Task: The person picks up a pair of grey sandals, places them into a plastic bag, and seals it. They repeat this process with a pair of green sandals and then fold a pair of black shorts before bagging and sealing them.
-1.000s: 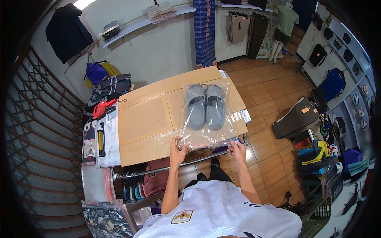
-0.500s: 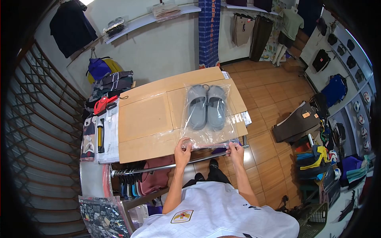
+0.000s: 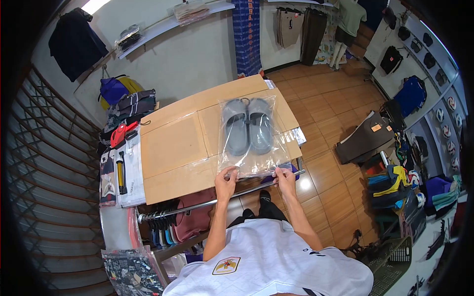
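A pair of grey sandals (image 3: pixel 248 127) lies side by side inside a clear plastic bag (image 3: pixel 256 165), on the right part of a flat cardboard sheet (image 3: pixel 173 135). The toes point toward me and a small dark loop joins the pair at the far end. My left hand (image 3: pixel 226 181) pinches the near left corner of the bag. At the near right corner, my right hand (image 3: pixel 285 179) pinches the bag between thumb and fingers. The near edge of the bag is stretched between both hands, at the front edge of the cardboard.
A metal rail (image 3: pixel 197 206) with hangers and clothes runs below the cardboard's near edge. Left of the cardboard lie a yellow and black hand pump (image 3: pixel 121 172) and a red object (image 3: pixel 120 134). A plastic crate (image 3: pixel 392 261) and piled clothes (image 3: pixel 392 187) stand at the right.
The whole view has shifted slightly, so the table and bag appear further left and higher. Both hands keep their pinch on the bag's near corners.
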Action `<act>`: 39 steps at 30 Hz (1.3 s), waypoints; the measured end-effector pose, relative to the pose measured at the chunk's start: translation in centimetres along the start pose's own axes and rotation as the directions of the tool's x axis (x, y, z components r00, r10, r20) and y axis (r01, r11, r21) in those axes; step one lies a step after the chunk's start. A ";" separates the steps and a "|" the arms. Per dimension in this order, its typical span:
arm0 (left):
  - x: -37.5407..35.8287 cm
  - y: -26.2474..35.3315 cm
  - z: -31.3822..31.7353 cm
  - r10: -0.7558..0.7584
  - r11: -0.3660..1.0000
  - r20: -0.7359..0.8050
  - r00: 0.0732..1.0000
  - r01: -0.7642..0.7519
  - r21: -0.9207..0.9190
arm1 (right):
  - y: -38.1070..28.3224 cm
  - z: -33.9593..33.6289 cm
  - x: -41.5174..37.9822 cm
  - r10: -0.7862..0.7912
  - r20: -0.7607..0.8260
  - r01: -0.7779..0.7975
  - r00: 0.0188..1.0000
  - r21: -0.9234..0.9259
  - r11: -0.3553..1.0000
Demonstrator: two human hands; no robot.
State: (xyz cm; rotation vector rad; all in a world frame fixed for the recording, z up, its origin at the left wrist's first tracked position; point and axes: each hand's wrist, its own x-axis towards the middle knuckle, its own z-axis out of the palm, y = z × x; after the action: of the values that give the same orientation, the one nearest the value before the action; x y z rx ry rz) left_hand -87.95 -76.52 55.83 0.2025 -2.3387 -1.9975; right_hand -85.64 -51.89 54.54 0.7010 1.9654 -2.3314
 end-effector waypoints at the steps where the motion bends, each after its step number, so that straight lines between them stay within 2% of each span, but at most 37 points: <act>1: 0.0 0.1 0.1 -0.004 1.000 -0.006 1.000 0.004 -0.006 | -0.1 0.1 -0.1 0.011 -0.008 -0.011 1.000 0.018 1.000; 4: -0.4 0.8 0.4 -0.008 0.999 -0.006 1.000 0.008 -0.045 | -0.8 0.5 -0.6 0.044 -0.014 -0.044 0.999 0.041 0.998; 10: -0.2 0.8 1.2 0.010 1.000 0.072 0.997 -0.010 0.005 | -1.0 1.6 -0.5 0.091 0.021 -0.091 0.996 0.007 0.996; 13: 0.0 0.1 1.6 0.028 0.999 0.051 0.998 -0.027 -0.020 | 0.0 1.7 0.0 0.005 0.031 -0.004 0.999 -0.023 1.000; 16: 0.0 0.0 1.7 -0.016 1.000 0.034 0.999 0.016 0.005 | 0.2 1.8 0.1 0.049 -0.011 -0.049 0.999 0.017 0.999; 20: -0.1 -0.2 2.0 0.006 0.999 -0.006 1.000 -0.007 -0.047 | 0.3 1.7 0.0 0.078 0.050 -0.082 0.996 0.082 0.993; 26: -0.8 1.0 2.4 0.012 0.998 -0.017 1.000 -0.013 -0.066 | -1.8 2.8 -1.3 0.194 0.040 -0.197 0.980 0.114 0.974; 35: -0.5 -0.1 3.3 0.030 0.998 0.005 1.000 -0.030 -0.057 | 1.3 3.2 -0.1 0.055 0.059 -0.062 0.997 0.118 0.991; 39: -0.9 2.3 2.9 0.007 1.000 -0.013 1.000 -0.007 -0.020 | -0.2 3.9 -1.0 0.155 0.040 -0.159 0.987 0.167 0.973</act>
State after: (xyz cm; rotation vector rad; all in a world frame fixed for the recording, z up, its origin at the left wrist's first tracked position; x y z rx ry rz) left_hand -87.57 -73.17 57.63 0.2052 -2.3074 -2.0090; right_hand -86.02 -55.74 55.53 0.7981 1.6481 -2.4173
